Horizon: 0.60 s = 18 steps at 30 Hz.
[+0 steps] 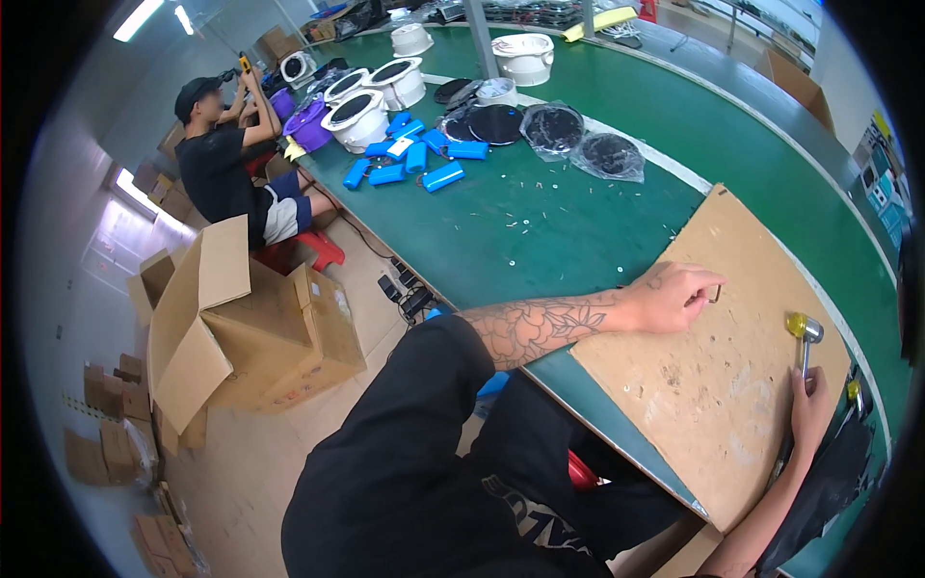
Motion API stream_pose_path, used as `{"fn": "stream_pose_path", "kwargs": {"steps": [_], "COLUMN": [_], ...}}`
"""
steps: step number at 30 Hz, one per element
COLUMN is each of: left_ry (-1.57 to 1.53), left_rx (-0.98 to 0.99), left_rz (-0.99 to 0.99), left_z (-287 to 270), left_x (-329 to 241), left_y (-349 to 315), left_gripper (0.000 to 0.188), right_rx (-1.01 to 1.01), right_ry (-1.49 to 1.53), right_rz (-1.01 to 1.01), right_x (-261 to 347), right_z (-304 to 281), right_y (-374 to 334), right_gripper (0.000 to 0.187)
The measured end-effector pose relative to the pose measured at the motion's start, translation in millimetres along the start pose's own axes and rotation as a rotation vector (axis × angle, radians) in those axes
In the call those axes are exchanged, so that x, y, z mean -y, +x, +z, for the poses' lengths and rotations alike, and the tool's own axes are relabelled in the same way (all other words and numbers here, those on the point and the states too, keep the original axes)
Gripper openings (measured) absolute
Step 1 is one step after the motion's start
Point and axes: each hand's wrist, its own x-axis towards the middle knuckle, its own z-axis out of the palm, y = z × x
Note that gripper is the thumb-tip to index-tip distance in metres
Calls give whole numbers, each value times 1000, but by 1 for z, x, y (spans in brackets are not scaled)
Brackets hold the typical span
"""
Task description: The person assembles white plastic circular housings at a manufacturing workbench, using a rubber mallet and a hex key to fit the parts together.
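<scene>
Over green tabletop (472,258) and brown board (708,371), left grip (670,297) pinches a slim, seemingly unfinished metal piece (716,293); right grip (811,407) clasps a yellow-and-silver hammer (811,330).

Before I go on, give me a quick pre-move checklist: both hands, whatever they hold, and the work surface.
1. Left hand secure: ok; its fingers pinch a small, thin brownish piece.
2. That piece seated on the flat brown board: cannot tell; contact isn't clear from this angle.
3. Right hand secure: ok; its fingers grip the shaft of the silver metal hammer with a yellow face.
4. Hammer head clear of the left hand: ok; they are apart.
5. Green tabletop free of debris: not ok; small pale bits lie scattered beyond the board.
6. Blue rectangular packs off the board: ok; they lie well away from it.
</scene>
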Motion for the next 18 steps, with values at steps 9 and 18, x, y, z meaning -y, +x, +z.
{"fn": "stream_pose_path", "kwargs": {"steps": [9, 18], "left_ry": [30, 99], "left_rx": [11, 75], "left_rz": [-7, -74], "left_z": [-3, 0], "left_x": [0, 3], "left_y": [-4, 3], "left_gripper": [36, 35], "right_rx": [-8, -33], "right_ry": [36, -27], "right_rz": [33, 27], "right_x": [15, 14], "right_z": [2, -3], "right_y": [-2, -3], "right_gripper": [28, 36]}}
